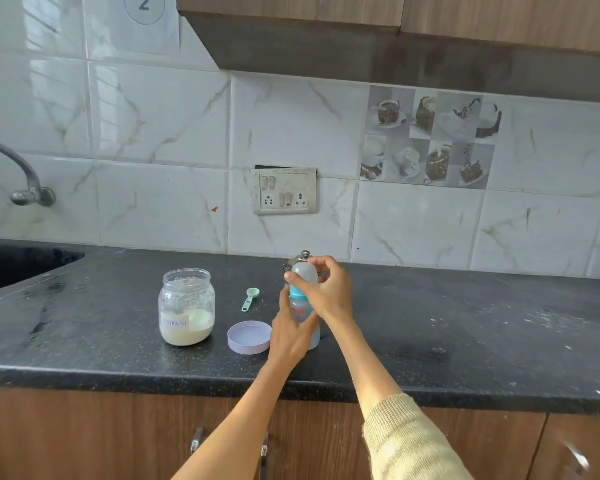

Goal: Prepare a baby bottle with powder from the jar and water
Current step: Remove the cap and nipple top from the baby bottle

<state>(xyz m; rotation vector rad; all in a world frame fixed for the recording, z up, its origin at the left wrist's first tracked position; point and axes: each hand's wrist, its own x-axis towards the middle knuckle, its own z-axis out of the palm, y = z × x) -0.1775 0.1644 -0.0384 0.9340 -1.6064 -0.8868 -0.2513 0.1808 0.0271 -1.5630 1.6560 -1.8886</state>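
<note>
Bottle (pixel 303 315): one, upright on the counter (pixel 465 323), just right of the lid; red print is seen on its clear body but cannot be read.
Left hand (pixel 290 332): curled round the lower body of the bottle, gripping it from the left side.
Right hand (pixel 328 289): fingers and thumb are pinched on the cap from above and the right.
Cap (pixel 305 273): one, translucent dome, seated over a blue collar (pixel 297 292) at the bottle's neck.
Kettle (pixel 300 259): one steel vessel with a knob is seen directly behind the bottle, mostly hidden by the cap and the right hand.
Lid (pixel 249 337): one, lilac, laid rim-up on the counter, between the jar and the bottle, near the left hand.
Scoop (pixel 250 298): one, mint green, laid on the counter behind the lid, apart from it.
Jar (pixel 186 306): one, clear, uncovered, well left of the bottle; pale powder fills its lower part; a white label is marked "Formula" in blue handwriting.
Sleeve (pixel 409 441): one cream knit sleeve is seen on the right forearm; the left forearm is bare.
Sink (pixel 18 268): one, at the counter's far left, with one tap (pixel 21 174) above it on the wall.
Switchboard (pixel 284 190): one, on the tiled wall behind the bottle.
Sheet (pixel 132 22): one paper on the wall at top left, marked with a circled "2".
</note>
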